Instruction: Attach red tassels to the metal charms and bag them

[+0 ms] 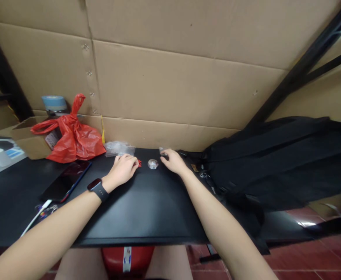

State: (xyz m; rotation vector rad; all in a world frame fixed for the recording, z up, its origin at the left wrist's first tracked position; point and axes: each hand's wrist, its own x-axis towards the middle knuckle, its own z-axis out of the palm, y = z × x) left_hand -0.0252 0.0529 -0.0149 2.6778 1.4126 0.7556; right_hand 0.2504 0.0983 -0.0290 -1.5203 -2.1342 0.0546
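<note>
My left hand (124, 169), with a dark watch (98, 188) on the wrist, is closed at the fingertips on a small red toothed piece (139, 163). Most of that piece is hidden behind the fingers. Between the two hands a small round silvery, shiny object (153, 164) lies on the black table (147, 206). To its right, my right hand (173, 160) has its fingers curled at a small clear plastic piece (162, 149), which seems to be in its grip. Crumpled clear plastic bags (119, 148) lie just behind my left hand.
A red plastic bag (74, 136) stands beside a cardboard box (32, 142) at the left. A phone (67, 181) on a white cable lies nearer. A black backpack (278, 159) fills the right side, with keys (204, 175) beside it. Cardboard (170, 81) walls the back.
</note>
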